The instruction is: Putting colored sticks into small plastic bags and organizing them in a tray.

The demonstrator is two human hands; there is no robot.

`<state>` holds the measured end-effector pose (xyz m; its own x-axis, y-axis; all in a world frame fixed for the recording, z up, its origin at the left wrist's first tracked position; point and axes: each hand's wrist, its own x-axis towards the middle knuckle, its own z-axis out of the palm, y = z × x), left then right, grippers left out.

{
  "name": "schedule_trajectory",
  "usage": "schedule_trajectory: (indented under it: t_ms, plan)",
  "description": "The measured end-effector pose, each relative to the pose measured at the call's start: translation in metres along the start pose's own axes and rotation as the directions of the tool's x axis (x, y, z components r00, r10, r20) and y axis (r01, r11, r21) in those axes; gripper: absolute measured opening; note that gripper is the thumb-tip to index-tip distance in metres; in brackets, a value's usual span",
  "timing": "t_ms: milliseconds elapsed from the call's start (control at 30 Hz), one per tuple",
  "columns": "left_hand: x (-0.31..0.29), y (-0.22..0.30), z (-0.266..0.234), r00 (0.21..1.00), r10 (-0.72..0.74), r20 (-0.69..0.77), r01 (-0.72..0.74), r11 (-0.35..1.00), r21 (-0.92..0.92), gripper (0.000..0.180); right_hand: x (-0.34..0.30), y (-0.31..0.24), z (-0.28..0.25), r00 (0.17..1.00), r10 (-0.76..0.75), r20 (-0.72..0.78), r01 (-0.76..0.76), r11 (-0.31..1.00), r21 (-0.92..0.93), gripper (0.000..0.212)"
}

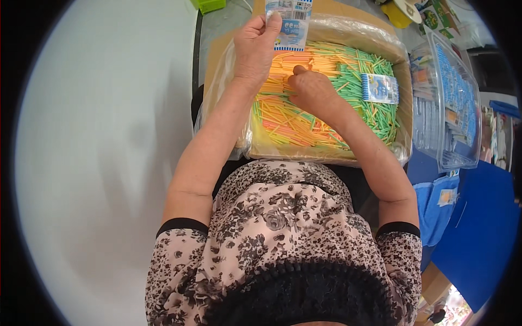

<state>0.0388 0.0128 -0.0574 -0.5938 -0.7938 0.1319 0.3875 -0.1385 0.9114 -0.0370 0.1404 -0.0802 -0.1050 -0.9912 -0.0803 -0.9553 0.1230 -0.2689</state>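
My left hand (254, 51) holds up a flat plastic packet (290, 33), printed blue and white with striped ends, pinching it between thumb and fingers over the far side of the box. My right hand (316, 93) reaches down into thin coloured sticks (348, 61), like slim straws, in orange, yellow, green and pink. Its fingers are curled together at the orange sticks, and what lies between them is hidden. The sticks fill a cardboard box (326, 156) lined with clear plastic film. On the green sticks to the right lies another blue-and-white packet (383, 93).
Right of the box, a clear plastic tub (472, 155) holds many similar packets. Below it are a blue cloth (435, 217) and a large blue panel (484, 228). A green container (211, 5) and a yellow item (396, 15) stand beyond. A pale wall (98, 163) rises at left.
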Motion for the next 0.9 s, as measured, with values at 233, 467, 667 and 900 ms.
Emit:
schedule_trajectory:
  t_ms: [233,467,667,900]
  plan:
    - [0.006,-0.006,0.001,0.965,0.262,-0.022,-0.262,0.955,-0.137,0.022,0.029,-0.004,0.012,0.986,-0.071,-0.150,0.080,0.995,0.054,0.012]
    - [0.001,-0.002,-0.006,0.982,0.133,-0.135,-0.130,0.991,0.032,0.021,0.052,-0.017,0.022,0.967,-0.207,-0.148,0.208,0.978,-0.014,0.010]
    - [-0.002,0.003,0.003,0.965,0.192,-0.178,-0.190,0.981,0.025,0.020,0.059,-0.012,0.039,0.892,-0.332,-0.305,0.352,0.936,0.011,0.009]
    - [-0.001,0.003,-0.002,0.963,0.186,-0.194,-0.185,0.982,0.028,0.019,0.062,-0.012,0.045,0.892,-0.318,-0.321,0.341,0.940,0.019,0.008]
